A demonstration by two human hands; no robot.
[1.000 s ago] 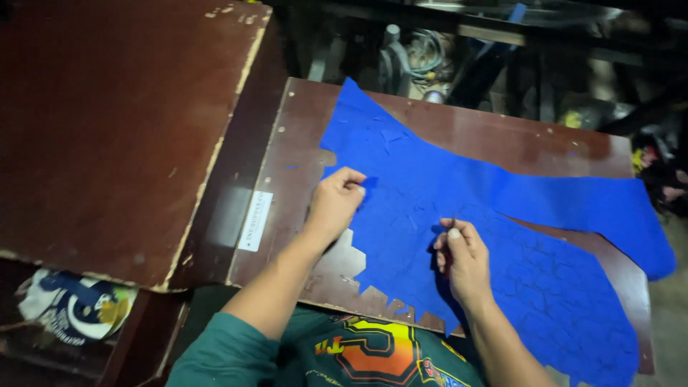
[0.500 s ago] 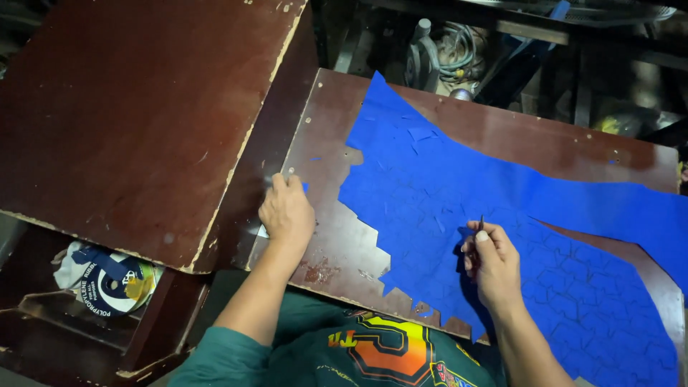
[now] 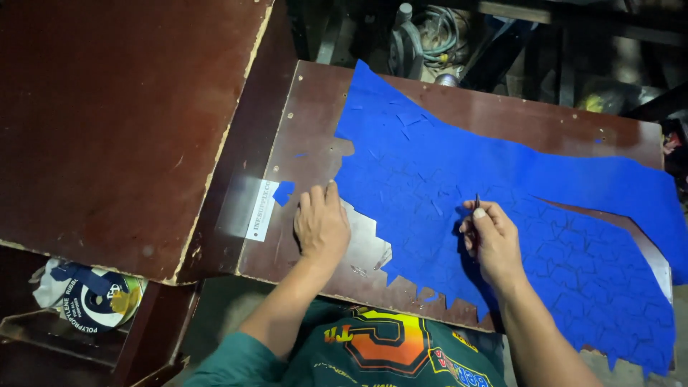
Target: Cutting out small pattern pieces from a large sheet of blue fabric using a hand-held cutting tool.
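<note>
Blue sheet [image 3: 502, 193] lies across the right of my table [image 3: 315, 143], scored with shapes; my right hand [image 3: 493, 240] pinches a thin tool [image 3: 476, 204] on it while my left hand [image 3: 322, 226] rests flat and empty beside a loose blue scrap [image 3: 284, 192], so the unpinned sheet could slide and spoil a line.

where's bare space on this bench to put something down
Bare board lies left of the blue sheet, above the left hand. A strip along the far edge is bare too. The right hand and sheet crowd the rest.
</note>
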